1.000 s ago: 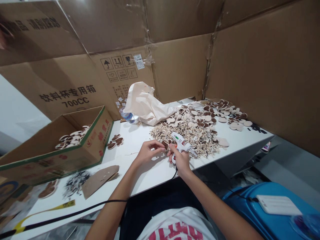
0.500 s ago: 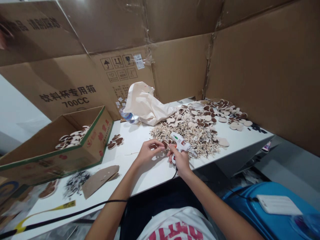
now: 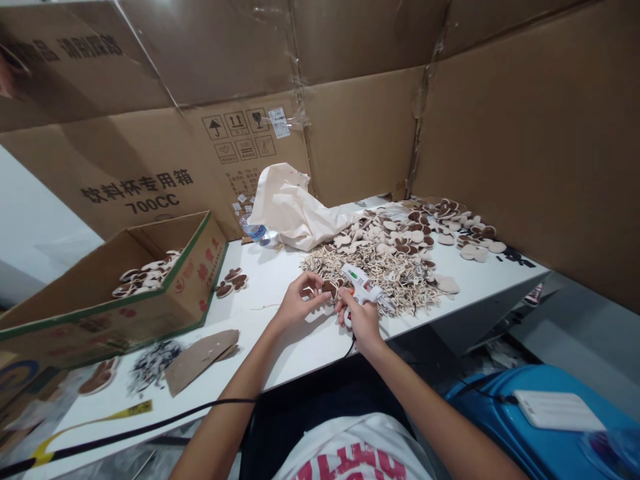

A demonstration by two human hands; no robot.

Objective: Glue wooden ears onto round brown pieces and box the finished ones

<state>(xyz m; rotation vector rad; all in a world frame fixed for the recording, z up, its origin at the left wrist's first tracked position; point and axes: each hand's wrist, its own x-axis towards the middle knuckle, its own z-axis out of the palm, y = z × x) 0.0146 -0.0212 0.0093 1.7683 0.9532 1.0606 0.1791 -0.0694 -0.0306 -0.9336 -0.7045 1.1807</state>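
Right hand [image 3: 361, 320] is wrapped tight round the glue gun [image 3: 361, 287] — nozzle aimed left at the small brown piece [image 3: 329, 288], pinched loosely in the left hand [image 3: 296, 303]'s fingertips, other fingers spread, just above the white table [image 3: 280, 280] beside the heap of pale cutouts [image 3: 400, 277].

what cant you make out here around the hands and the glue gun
- Head view: nozzle of the white glue gun hidden behind the right hand.
- Small brown piece at the left hand: too small to tell shape or a glue dot.
- Black cord: cut off at the left edge.
- Open cardboard box: near wall hides most contents.
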